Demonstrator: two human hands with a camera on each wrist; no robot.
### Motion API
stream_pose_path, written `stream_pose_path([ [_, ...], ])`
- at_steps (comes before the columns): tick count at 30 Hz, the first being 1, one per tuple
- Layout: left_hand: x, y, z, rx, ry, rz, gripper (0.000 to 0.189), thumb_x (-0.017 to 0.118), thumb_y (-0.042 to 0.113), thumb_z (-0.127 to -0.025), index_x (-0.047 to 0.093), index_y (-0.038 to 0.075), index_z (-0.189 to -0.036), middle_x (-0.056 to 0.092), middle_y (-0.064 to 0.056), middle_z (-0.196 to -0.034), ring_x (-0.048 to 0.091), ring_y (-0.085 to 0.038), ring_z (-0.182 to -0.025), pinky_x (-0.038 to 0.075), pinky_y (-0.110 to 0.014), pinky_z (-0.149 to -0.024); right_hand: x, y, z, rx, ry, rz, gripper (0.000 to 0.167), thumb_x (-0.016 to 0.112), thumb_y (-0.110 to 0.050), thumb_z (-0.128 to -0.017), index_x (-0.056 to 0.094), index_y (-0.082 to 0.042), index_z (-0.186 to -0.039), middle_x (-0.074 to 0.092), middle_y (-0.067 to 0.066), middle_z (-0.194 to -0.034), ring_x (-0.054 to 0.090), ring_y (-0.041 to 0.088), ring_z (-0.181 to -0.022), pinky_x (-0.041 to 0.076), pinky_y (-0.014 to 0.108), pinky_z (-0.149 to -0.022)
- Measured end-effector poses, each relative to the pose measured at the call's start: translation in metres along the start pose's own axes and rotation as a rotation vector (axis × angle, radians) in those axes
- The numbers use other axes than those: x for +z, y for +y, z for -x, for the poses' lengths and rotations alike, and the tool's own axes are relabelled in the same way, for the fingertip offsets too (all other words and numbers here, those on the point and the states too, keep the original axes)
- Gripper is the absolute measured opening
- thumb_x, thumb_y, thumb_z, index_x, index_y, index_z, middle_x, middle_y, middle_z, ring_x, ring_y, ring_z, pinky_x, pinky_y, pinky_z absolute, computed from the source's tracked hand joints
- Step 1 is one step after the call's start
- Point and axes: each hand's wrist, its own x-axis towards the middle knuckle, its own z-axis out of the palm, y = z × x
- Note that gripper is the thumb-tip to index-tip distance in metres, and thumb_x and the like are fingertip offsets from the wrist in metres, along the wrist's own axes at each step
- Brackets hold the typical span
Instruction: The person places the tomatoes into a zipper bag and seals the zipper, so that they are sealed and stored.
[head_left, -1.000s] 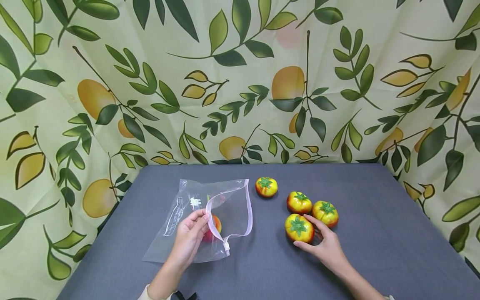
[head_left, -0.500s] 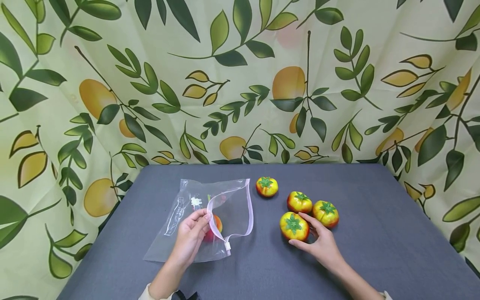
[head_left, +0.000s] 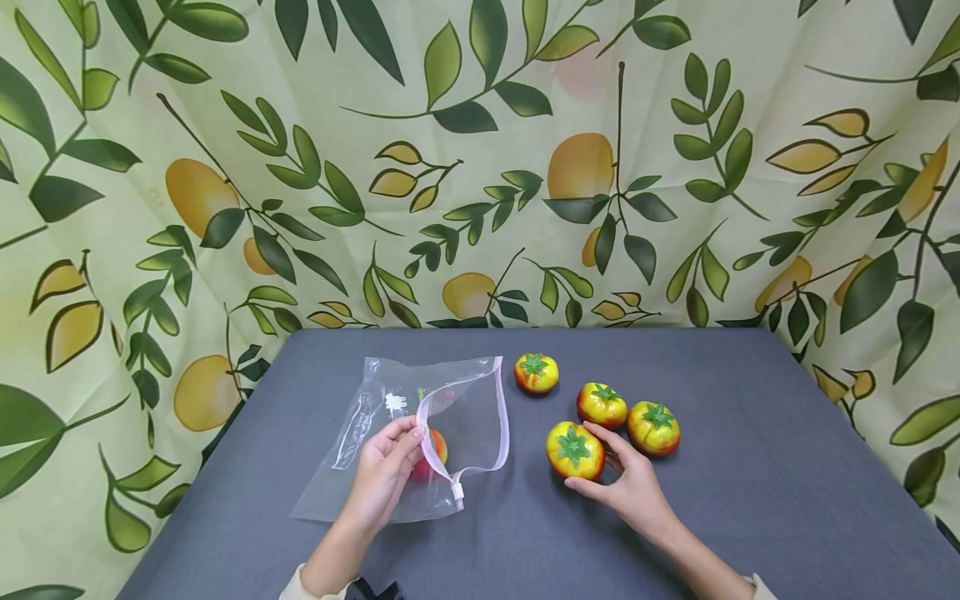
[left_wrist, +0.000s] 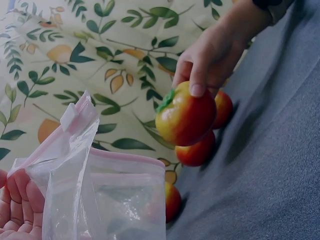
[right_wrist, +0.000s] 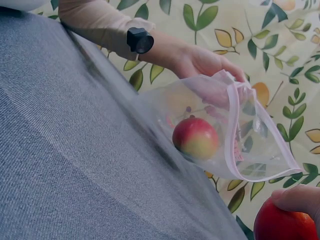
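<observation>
My left hand (head_left: 384, 471) pinches the rim of a clear zip bag (head_left: 476, 417) with a pale pink edge and white slider (head_left: 457, 492). The bag's mouth gapes toward the right. Inside lies a red and yellow round fruit (right_wrist: 196, 139), perhaps an apple, partly hidden by my hand in the head view. My right hand (head_left: 633, 492) grips a yellow-red tomato (head_left: 574, 451) with a green star-shaped top, thumb and fingers on its right side. In the left wrist view this tomato (left_wrist: 187, 115) appears in front of the others, held by the fingertips.
Three more tomatoes sit on the grey table (head_left: 720, 517): one tomato (head_left: 536, 373) beyond the bag's right edge, another (head_left: 602, 405) behind the held one, a third (head_left: 654, 428) to its right. A leaf-patterned cloth (head_left: 495, 208) hangs behind the table.
My right hand has moved left with the tomato, away from the two tomatoes beside it and closer to the bag. The left hand and the bag have hardly moved.
</observation>
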Motion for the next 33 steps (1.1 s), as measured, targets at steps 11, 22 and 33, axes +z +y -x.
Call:
stream_pose_path([
  [11,0.001,-0.007,0.006,-0.04,0.01,0.013,0.021,0.05,0.005,-0.096,0.063,0.021,-0.096,0.064,0.01,-0.087,0.061,0.0,-0.081,0.054,-0.015,-0.08,0.003,-0.001,0.001,0.022,-0.039,-0.009,0.07,0.088,-0.007,-0.063,0.057,0.003,-0.125,0.064,0.023,-0.122,0.049,-0.021,-0.104,0.038,-0.004,-0.088],
  [22,-0.002,-0.006,0.01,-0.036,0.025,-0.002,0.021,0.05,0.005,-0.096,0.064,0.02,-0.097,0.064,0.009,-0.088,0.062,0.0,-0.081,0.054,-0.016,-0.08,0.011,-0.004,0.001,0.015,-0.081,-0.014,0.071,0.088,-0.011,-0.064,0.057,0.001,-0.127,0.066,0.021,-0.123,0.05,-0.02,-0.106,0.04,-0.002,-0.09],
  [33,0.002,-0.001,0.001,0.0,0.007,-0.001,0.022,0.05,0.003,-0.096,0.064,0.021,-0.097,0.064,0.011,-0.086,0.062,0.001,-0.08,0.054,-0.016,-0.082,0.024,-0.01,-0.01,0.021,-0.138,-0.038,0.074,0.088,-0.015,-0.064,0.056,0.001,-0.129,0.066,0.018,-0.124,0.054,-0.013,-0.107,0.044,0.003,-0.092],
])
